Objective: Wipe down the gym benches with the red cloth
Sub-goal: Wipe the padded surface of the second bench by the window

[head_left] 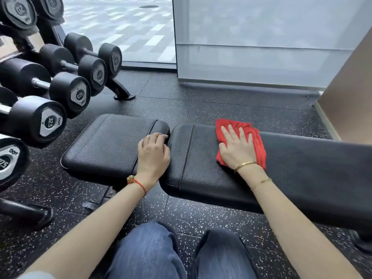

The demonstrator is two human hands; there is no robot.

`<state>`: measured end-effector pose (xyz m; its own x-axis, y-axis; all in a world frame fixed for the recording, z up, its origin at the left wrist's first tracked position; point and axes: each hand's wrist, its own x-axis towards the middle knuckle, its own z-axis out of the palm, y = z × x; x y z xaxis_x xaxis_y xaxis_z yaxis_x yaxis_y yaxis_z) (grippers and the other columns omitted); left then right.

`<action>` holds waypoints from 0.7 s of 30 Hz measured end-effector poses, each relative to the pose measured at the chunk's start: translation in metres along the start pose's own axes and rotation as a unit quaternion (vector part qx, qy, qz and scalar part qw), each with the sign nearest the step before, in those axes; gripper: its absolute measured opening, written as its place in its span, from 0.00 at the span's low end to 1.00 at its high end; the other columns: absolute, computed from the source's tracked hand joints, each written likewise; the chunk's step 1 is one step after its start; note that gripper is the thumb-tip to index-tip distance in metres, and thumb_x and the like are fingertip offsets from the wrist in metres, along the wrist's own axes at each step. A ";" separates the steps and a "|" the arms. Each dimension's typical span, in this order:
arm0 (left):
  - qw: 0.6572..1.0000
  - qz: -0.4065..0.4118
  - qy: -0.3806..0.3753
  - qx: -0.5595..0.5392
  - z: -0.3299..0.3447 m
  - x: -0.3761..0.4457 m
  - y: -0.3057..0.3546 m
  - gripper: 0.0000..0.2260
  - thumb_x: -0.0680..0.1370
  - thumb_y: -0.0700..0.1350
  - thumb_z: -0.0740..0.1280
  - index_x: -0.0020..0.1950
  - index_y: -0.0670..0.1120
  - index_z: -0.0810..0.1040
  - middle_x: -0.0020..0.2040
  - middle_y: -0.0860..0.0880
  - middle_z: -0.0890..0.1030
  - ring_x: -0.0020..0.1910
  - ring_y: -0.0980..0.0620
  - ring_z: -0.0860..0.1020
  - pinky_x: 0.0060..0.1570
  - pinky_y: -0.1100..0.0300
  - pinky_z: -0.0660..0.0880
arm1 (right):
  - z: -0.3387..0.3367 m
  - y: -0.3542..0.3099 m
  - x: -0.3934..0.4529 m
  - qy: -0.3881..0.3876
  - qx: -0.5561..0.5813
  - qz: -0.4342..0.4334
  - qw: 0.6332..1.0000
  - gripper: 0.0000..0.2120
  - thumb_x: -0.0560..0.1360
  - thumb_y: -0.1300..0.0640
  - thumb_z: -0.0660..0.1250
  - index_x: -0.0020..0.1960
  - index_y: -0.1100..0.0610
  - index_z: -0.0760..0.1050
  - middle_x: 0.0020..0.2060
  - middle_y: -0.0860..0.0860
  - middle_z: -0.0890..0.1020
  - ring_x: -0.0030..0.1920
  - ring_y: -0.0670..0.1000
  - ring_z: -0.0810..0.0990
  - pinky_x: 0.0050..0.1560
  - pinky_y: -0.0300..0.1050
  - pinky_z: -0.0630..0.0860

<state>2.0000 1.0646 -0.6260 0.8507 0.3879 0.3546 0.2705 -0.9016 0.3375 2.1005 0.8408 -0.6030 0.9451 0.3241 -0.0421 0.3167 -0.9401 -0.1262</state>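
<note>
A black padded gym bench lies across the view in two parts: a short seat pad point(104, 146) on the left and a long back pad point(302, 168) running off to the right. The red cloth point(256, 135) lies flat on the back pad near its left end. My right hand point(237, 148) presses on the cloth with straight, spread fingers. My left hand point(154, 152) rests on the right end of the seat pad, its fingers curled over the edge into the gap between the two pads.
A rack of black dumbbells point(60, 93) stands close on the left, its foot point(122, 93) on the speckled rubber floor point(201, 214). A window point(124, 27) and a frosted panel point(261, 41) lie behind the bench. A beige wall point(350, 93) is at the right. My knees in jeans point(153, 252) are below.
</note>
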 end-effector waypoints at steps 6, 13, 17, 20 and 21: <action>0.998 0.048 -0.015 -0.043 0.015 -0.004 0.050 0.15 0.77 0.43 0.63 0.63 0.47 0.78 0.63 0.48 0.78 0.66 0.47 0.73 0.68 0.49 0.66 | 0.009 -0.032 -0.041 0.004 -0.001 -0.124 0.992 0.30 0.80 0.47 0.52 0.80 0.47 0.48 0.79 0.47 0.51 0.79 0.55 0.48 0.77 0.58 0.42; 0.997 0.068 -0.029 -0.037 0.022 -0.010 0.060 0.14 0.77 0.43 0.63 0.62 0.46 0.78 0.63 0.49 0.78 0.66 0.46 0.72 0.67 0.48 0.67 | 0.009 0.046 -0.078 0.033 -0.003 -0.060 0.998 0.31 0.78 0.47 0.55 0.79 0.45 0.49 0.79 0.44 0.53 0.79 0.52 0.50 0.77 0.54 0.44; 0.997 0.072 -0.029 -0.020 0.022 -0.014 0.063 0.16 0.77 0.43 0.62 0.64 0.45 0.77 0.64 0.47 0.77 0.67 0.45 0.71 0.69 0.47 0.66 | -0.001 0.093 -0.050 0.026 0.006 0.062 0.998 0.30 0.79 0.47 0.53 0.79 0.44 0.49 0.79 0.45 0.52 0.79 0.53 0.50 0.77 0.56 0.44; 0.997 0.074 -0.026 -0.011 0.022 -0.014 0.066 0.15 0.77 0.43 0.63 0.63 0.45 0.77 0.63 0.47 0.78 0.66 0.44 0.72 0.68 0.46 0.67 | -0.006 0.085 -0.021 0.012 0.023 0.095 0.995 0.29 0.80 0.47 0.51 0.79 0.44 0.48 0.79 0.45 0.50 0.79 0.55 0.48 0.77 0.58 0.41; 0.997 0.074 -0.025 -0.010 0.022 -0.014 0.066 0.15 0.77 0.43 0.63 0.63 0.45 0.77 0.63 0.47 0.78 0.65 0.44 0.72 0.67 0.46 0.67 | -0.006 0.075 -0.016 0.008 0.025 0.084 0.996 0.29 0.80 0.47 0.51 0.79 0.44 0.48 0.79 0.46 0.50 0.79 0.55 0.48 0.77 0.59 0.41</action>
<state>2.0155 0.9950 -0.6275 0.9020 0.2411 0.3580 0.1322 -0.9439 0.3026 2.1098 0.7649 -0.6062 0.9857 0.1606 -0.0509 0.1501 -0.9744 -0.1674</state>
